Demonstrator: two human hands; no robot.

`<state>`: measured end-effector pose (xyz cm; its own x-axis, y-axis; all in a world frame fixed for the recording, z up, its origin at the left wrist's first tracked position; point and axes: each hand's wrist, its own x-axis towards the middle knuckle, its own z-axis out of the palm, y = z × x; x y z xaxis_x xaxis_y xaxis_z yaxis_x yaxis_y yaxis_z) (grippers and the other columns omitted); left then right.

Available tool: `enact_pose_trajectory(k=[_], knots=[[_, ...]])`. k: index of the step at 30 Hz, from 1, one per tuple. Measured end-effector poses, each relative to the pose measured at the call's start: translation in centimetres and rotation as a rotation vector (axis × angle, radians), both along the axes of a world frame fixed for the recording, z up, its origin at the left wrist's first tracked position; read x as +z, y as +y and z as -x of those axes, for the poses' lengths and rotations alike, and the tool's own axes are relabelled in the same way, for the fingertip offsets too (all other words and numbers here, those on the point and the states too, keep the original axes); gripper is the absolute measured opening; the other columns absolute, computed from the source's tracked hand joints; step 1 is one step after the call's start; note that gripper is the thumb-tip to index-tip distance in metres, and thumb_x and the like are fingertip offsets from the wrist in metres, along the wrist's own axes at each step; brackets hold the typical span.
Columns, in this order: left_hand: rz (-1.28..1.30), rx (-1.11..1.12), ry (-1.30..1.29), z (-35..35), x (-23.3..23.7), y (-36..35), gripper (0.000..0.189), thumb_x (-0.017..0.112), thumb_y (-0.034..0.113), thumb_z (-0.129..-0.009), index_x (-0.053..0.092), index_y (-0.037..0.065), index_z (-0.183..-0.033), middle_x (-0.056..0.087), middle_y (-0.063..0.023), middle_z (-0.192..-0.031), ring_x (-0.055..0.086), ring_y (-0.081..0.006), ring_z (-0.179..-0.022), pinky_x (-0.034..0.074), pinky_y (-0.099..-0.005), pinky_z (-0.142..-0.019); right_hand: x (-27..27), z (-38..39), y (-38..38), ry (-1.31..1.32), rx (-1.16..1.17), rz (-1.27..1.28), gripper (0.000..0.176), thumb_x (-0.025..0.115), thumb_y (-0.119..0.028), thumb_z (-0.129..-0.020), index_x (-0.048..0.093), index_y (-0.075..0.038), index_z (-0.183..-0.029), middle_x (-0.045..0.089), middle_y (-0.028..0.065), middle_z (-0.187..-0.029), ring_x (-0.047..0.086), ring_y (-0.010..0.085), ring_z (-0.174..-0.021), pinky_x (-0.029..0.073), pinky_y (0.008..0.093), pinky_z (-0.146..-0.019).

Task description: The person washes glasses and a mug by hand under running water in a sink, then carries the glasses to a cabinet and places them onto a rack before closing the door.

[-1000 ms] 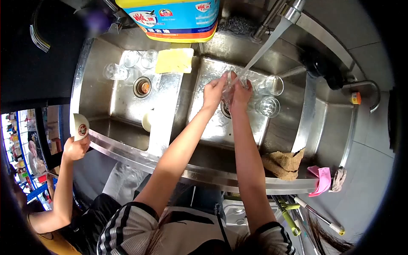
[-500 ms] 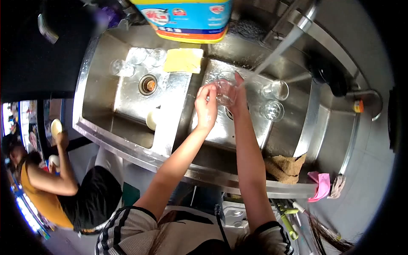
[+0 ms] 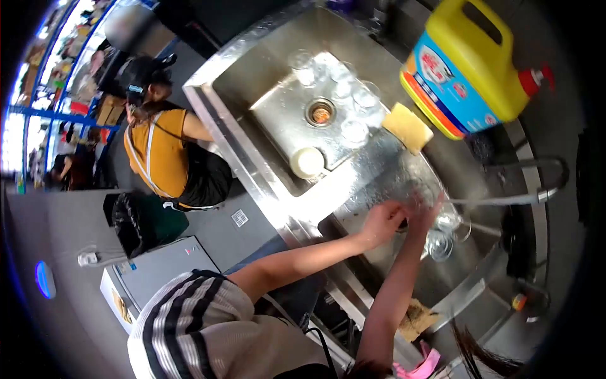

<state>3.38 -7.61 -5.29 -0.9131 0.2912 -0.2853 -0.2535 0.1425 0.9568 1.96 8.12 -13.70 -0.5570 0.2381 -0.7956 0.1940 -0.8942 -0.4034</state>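
Observation:
Over the right basin, under the running tap, a clear drinking glass (image 3: 418,191) is held between my two hands, its outline blurred by water and motion. My right hand (image 3: 424,213) grips it from the right. My left hand (image 3: 381,222) has its fingers curled against the glass's near left side; the fingertips are partly hidden. Just right of my hands stand a clear glass (image 3: 448,220) and another glass (image 3: 439,245) on the basin floor. A stream of water (image 3: 486,201) comes from the tap at the right.
The left basin holds several clear glasses (image 3: 355,131) and a cream cup (image 3: 308,163) near the drain (image 3: 320,112). A yellow cloth (image 3: 408,128) lies on the divider. Behind is a yellow detergent jug (image 3: 470,69). A brown cloth (image 3: 416,319) hangs at the front edge. Another person (image 3: 167,148) sits left.
My view has turned left, so the sink and jug appear rotated and shifted. The glass stays between my hands under the water. The other person's raised hand with a bowl no longer shows.

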Motion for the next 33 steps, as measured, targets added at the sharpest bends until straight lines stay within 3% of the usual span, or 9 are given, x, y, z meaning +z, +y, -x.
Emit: enact_pose_trajectory(k=[6,13,17,21,26,28,29,31,33], knots=[[-0.133,-0.017,-0.040,-0.4,-1.5,-2.1,0.014,0.046,0.006,-0.086,0.059,0.001,-0.089,0.063,-0.0068,-0.083,0.058,-0.0135,-0.078,0.045,-0.0276,-0.068,-2.6,0.2,-0.7,0.317,0.078,-0.528,0.045,0.057,-0.034,-0.081,0.043,-0.006,-0.114,0.056,0.0047,-0.093,0.050,0.0137,-0.077,0.040,0.0282,-0.068],[-0.164,-0.043,-0.067,1.4,0.4,-2.3,0.016,0.048,0.007,-0.088,0.057,-0.005,-0.087,0.063,-0.0089,-0.079,0.059,-0.0110,-0.077,0.044,-0.0238,-0.071,3.1,-0.5,-2.6,-0.018,0.076,-1.724,0.081,0.084,-0.020,-0.050,0.040,-0.003,-0.115,0.050,0.0118,-0.110,0.049,0.0235,-0.103,0.041,0.0331,-0.087],[-0.068,-0.086,0.003,1.6,-0.3,-1.3,0.010,0.051,0.005,-0.085,0.057,-0.003,-0.089,0.062,-0.0114,-0.082,0.060,-0.0163,-0.078,0.045,-0.0266,-0.071,4.5,-1.5,-3.1,0.084,0.253,-1.401,0.080,0.083,-0.020,-0.051,0.040,-0.003,-0.116,0.048,0.0124,-0.113,0.048,0.0240,-0.105,0.040,0.0341,-0.088],[0.154,-0.195,0.831,3.4,-0.9,3.0,0.017,0.055,0.004,-0.077,0.055,0.002,-0.093,0.057,-0.0154,-0.081,0.056,-0.0321,-0.076,0.046,-0.0386,-0.069,1.6,-1.4,-2.7,0.039,0.164,-1.650,0.076,0.079,-0.014,-0.057,0.038,-0.004,-0.120,0.049,0.0119,-0.112,0.049,0.0230,-0.103,0.041,0.0336,-0.087],[0.708,-0.891,0.830,7.7,-3.8,10.4,0.025,0.045,0.020,-0.082,0.057,0.001,-0.093,0.060,-0.0170,-0.078,0.061,-0.0316,-0.073,0.049,-0.0395,-0.063,1.4,-1.8,-3.6,0.265,-0.114,-1.227,0.083,0.081,-0.011,-0.052,0.036,-0.004,-0.122,0.048,0.0113,-0.115,0.048,0.0227,-0.105,0.038,0.0326,-0.089],[0.305,-0.942,-0.218,9.6,-4.1,12.0,0.025,0.047,0.019,-0.079,0.061,0.000,-0.088,0.062,-0.0196,-0.084,0.062,-0.0315,-0.077,0.050,-0.0384,-0.067,2.0,-2.2,-2.7,0.039,-0.012,-1.375,0.087,0.082,-0.010,-0.051,0.035,-0.004,-0.123,0.049,0.0105,-0.113,0.049,0.0218,-0.102,0.039,0.0314,-0.089],[0.315,-0.953,-0.223,9.1,-4.4,12.1,0.025,0.047,0.019,-0.079,0.061,0.000,-0.088,0.062,-0.0196,-0.084,0.062,-0.0315,-0.077,0.050,-0.0384,-0.067,2.0,-2.1,-2.4,0.067,-0.024,-1.442,0.084,0.081,-0.010,-0.053,0.034,-0.005,-0.123,0.050,0.0108,-0.112,0.050,0.0215,-0.101,0.040,0.0312,-0.087],[0.603,-1.118,0.572,8.4,-4.8,12.4,0.024,0.048,0.014,-0.078,0.059,0.000,-0.093,0.061,-0.0195,-0.089,0.060,-0.0330,-0.077,0.047,-0.0401,-0.069,1.2,-2.2,-1.5,0.087,-0.050,-1.509,0.082,0.080,-0.010,-0.054,0.034,-0.005,-0.122,0.051,0.0111,-0.110,0.051,0.0211,-0.100,0.042,0.0310,-0.085],[0.655,-1.341,0.663,9.6,-3.0,11.7,0.023,0.050,0.013,-0.075,0.061,0.001,-0.092,0.061,-0.0191,-0.088,0.060,-0.0329,-0.076,0.047,-0.0401,-0.068,-0.6,-2.8,-0.6,0.089,-0.069,-1.383,0.081,0.080,-0.010,-0.055,0.034,-0.005,-0.122,0.051,0.0113,-0.111,0.051,0.0231,-0.102,0.041,0.0318,-0.086]])
